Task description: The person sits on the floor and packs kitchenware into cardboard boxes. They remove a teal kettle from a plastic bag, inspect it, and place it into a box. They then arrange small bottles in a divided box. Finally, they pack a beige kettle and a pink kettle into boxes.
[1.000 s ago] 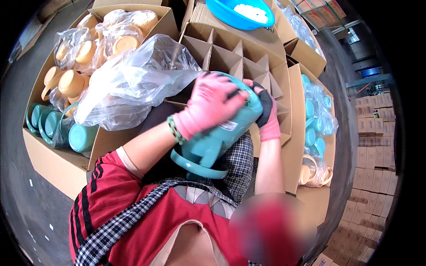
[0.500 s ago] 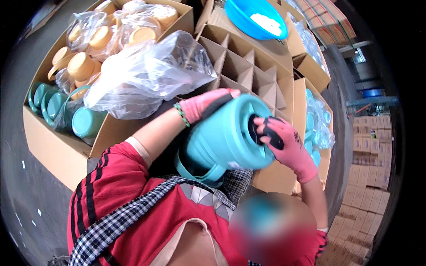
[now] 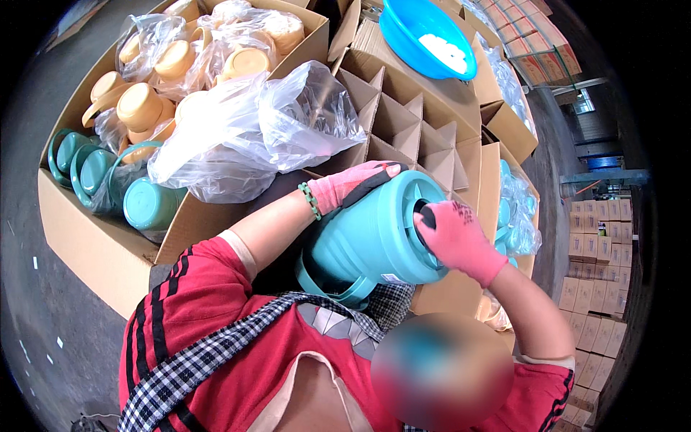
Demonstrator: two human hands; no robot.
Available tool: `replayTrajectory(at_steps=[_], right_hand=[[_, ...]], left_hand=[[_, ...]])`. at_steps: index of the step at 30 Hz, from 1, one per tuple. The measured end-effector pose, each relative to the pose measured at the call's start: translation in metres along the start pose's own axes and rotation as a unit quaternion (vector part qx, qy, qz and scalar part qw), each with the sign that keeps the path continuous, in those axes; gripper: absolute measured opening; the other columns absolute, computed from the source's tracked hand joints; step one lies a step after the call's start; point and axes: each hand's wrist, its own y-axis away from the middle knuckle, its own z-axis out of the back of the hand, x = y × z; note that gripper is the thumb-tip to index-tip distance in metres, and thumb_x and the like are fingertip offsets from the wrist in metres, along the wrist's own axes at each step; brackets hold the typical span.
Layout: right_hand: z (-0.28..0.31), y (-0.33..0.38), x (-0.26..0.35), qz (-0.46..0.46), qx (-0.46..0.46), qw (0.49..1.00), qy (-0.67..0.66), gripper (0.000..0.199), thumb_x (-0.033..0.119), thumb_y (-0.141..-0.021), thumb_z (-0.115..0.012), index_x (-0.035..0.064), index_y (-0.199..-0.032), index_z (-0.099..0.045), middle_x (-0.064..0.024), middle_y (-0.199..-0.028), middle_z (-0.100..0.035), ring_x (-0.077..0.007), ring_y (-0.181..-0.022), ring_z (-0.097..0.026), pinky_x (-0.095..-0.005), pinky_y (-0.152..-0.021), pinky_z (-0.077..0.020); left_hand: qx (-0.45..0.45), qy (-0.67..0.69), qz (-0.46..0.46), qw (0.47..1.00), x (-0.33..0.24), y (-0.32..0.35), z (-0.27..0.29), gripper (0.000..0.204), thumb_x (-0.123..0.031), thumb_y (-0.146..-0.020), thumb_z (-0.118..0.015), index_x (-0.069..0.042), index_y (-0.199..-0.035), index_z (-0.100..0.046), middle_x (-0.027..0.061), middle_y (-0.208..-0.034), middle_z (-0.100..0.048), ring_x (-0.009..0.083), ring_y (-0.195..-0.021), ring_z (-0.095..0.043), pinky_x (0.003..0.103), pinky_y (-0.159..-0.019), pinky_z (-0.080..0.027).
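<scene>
A teal jug point(image 3: 360, 237) with a loop handle lies tilted across my lap, its round open end turned to the right. Spread along its upper side, my left hand point(image 3: 353, 186), in a pink glove with black parts, grips the body. My right hand point(image 3: 461, 241), gloved alike, has its fingers curled into the dark round opening at the jug's end. What those fingers pinch there, if anything, is hidden. A small pale label sits near the rim of the jug.
A carton point(image 3: 93, 252) on the left holds peach and teal jugs, some in clear plastic bags point(image 3: 245, 129). Ahead stands a box with cardboard dividers point(image 3: 396, 122), and behind it a blue basin point(image 3: 410, 43) with white pieces. Bagged teal items point(image 3: 515, 209) fill boxes at right.
My right hand has turned, its fingers now curled closer into the opening and its elbow swung outward. My left hand keeps its hold on the jug. The whole view has shifted slightly.
</scene>
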Motion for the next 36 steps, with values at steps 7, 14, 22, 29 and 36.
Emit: replayTrajectory(at_steps=[7, 14, 22, 29, 36], right_hand=[[-0.021, -0.025, -0.031, -0.167, -0.044, 0.956, -0.238, 0.036, 0.032, -0.079, -0.051, -0.0044, -0.078, -0.055, -0.0220, -0.074, -0.057, -0.0346, -0.071, -0.055, -0.0391, -0.066, -0.0419], [-0.036, 0.001, -0.011, -0.116, -0.257, 0.895, -0.347, 0.032, 0.030, -0.080, -0.053, -0.0013, -0.076, -0.053, -0.0151, -0.065, -0.052, -0.0250, -0.061, -0.051, -0.0327, -0.061, -0.0405], [-0.024, 0.020, 0.030, 0.126, -0.028, 0.516, -0.847, 0.031, 0.009, -0.073, -0.062, -0.0030, -0.101, -0.053, -0.0070, -0.092, -0.057, -0.0120, -0.083, -0.053, -0.0243, -0.078, -0.0405], [-0.015, 0.051, 0.033, 0.107, -0.205, 0.627, -0.743, 0.028, 0.018, -0.078, -0.062, -0.0012, -0.097, -0.056, -0.0049, -0.089, -0.060, -0.0099, -0.079, -0.055, -0.0229, -0.074, -0.0442], [-0.030, 0.037, -0.039, 0.047, -0.205, 0.977, -0.032, 0.018, 0.019, -0.078, -0.055, 0.0055, -0.091, -0.056, -0.0122, -0.093, -0.056, -0.0279, -0.089, -0.052, -0.0378, -0.079, -0.0407]], left_hand=[[-0.273, -0.456, -0.105, 0.840, -0.005, 0.002, -0.003, 0.029, -0.029, -0.083, -0.045, -0.004, -0.090, -0.059, 0.0111, -0.087, -0.059, 0.0251, -0.084, -0.056, 0.032, -0.078, -0.043], [-0.175, -0.870, 0.118, 0.447, -0.091, 0.076, 0.051, 0.024, -0.019, -0.069, -0.059, -0.009, -0.091, -0.056, 0.0105, -0.088, -0.059, 0.0295, -0.091, -0.055, 0.043, -0.078, -0.043], [-0.086, -0.848, -0.288, 0.437, -0.112, 0.082, -0.107, 0.013, -0.012, -0.063, -0.059, -0.005, -0.071, -0.051, 0.0102, -0.072, -0.052, 0.0274, -0.070, -0.051, 0.035, -0.065, -0.041], [-0.171, -0.448, 0.073, 0.874, -0.083, 0.087, -0.081, 0.025, -0.013, -0.073, -0.056, 0.002, -0.092, -0.052, 0.0075, -0.084, -0.058, 0.0176, -0.083, -0.055, 0.028, -0.073, -0.043], [-0.183, -0.370, -0.196, 0.889, -0.125, 0.028, 0.041, 0.041, -0.031, -0.083, -0.047, -0.003, -0.112, -0.042, 0.0077, -0.105, -0.048, 0.0182, -0.095, -0.049, 0.031, -0.084, -0.041]])
